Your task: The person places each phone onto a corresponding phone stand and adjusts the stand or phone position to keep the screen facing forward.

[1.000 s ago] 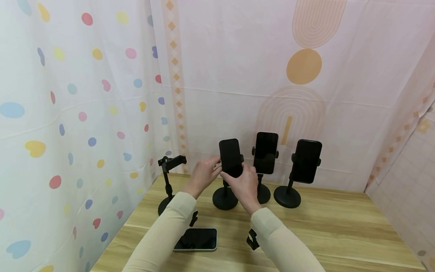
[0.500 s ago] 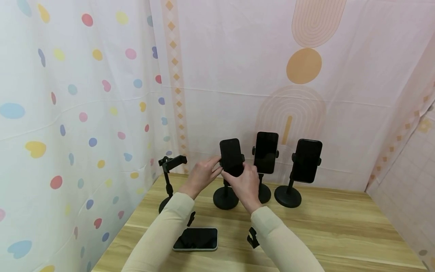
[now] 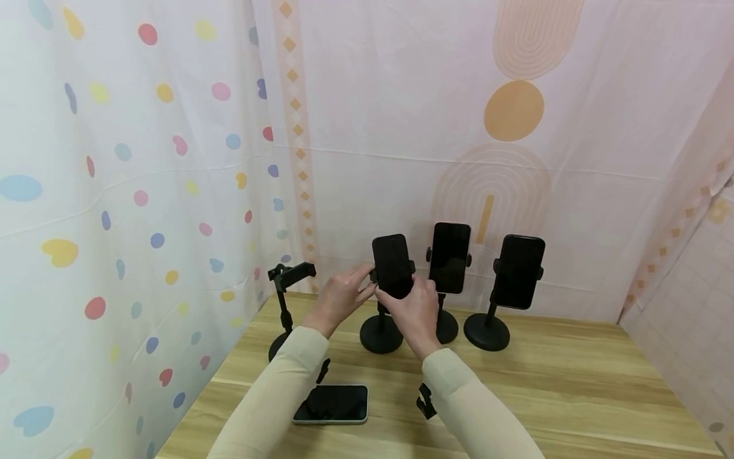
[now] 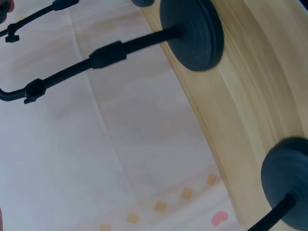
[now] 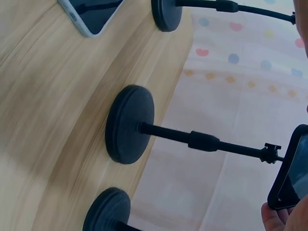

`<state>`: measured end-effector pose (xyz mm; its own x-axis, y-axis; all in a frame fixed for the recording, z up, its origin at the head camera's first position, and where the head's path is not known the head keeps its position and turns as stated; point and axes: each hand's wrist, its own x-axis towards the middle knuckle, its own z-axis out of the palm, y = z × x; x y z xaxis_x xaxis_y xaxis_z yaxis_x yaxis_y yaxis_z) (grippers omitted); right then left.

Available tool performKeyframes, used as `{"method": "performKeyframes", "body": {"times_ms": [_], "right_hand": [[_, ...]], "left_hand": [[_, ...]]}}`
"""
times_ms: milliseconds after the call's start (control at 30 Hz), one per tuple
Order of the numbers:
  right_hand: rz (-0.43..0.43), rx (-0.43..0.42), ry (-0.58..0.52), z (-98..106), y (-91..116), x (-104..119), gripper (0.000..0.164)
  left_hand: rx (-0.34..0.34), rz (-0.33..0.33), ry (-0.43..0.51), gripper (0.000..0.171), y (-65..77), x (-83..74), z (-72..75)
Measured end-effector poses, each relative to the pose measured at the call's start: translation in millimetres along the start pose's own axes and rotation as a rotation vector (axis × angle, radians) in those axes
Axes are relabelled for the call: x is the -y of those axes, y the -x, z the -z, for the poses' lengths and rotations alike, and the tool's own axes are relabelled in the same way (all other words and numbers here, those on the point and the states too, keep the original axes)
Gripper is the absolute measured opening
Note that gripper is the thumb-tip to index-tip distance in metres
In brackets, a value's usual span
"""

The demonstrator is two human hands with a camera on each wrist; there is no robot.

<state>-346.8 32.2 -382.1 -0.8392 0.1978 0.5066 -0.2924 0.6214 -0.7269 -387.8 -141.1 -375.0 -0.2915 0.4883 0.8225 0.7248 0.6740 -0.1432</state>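
Note:
A black phone (image 3: 392,264) stands upright, slightly tilted, in the clamp of a black phone stand (image 3: 381,335). My right hand (image 3: 417,312) grips the phone's lower part, thumb across its front and fingers at its right edge. My left hand (image 3: 342,296) pinches the clamp's left arm (image 3: 374,276) beside the phone. In the right wrist view, right-hand fingertips (image 5: 273,219) show under a corner of the dark phone (image 5: 291,178). The left wrist view shows that stand's round base (image 4: 192,36) and pole, with the phone out of frame.
Two more stands hold black phones (image 3: 450,258) (image 3: 518,272) at the right. An empty stand (image 3: 283,306) is at the left. Another phone (image 3: 332,403) lies flat on the wooden table (image 3: 573,382), partly behind the left sleeve. Curtains (image 3: 355,115) hang behind and beside the table.
The phone between my hands has shifted very slightly right, and the clamp's left arm shows more beside my left fingertips. Both hands otherwise stay in place.

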Motion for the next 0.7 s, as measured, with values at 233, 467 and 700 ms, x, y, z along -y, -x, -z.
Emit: {"method": "performKeyframes", "body": {"times_ms": [233, 467, 700], "right_hand": [[-0.001, -0.003, 0.010, -1.3, 1.0, 3.2, 0.081], [-0.010, 0.009, 0.019, -2.0, 1.8, 4.3, 0.087], [-0.007, 0.033, 0.031, -1.8, 2.9, 5.9, 0.091]], "left_hand": [[0.006, 0.049, 0.009, 0.032, 0.6, 0.3, 0.0], [0.052, 0.116, 0.077, 0.036, -1.6, -2.5, 5.4], [0.161, 0.335, 0.216, 0.040, -0.8, -6.3, 10.5]]}}
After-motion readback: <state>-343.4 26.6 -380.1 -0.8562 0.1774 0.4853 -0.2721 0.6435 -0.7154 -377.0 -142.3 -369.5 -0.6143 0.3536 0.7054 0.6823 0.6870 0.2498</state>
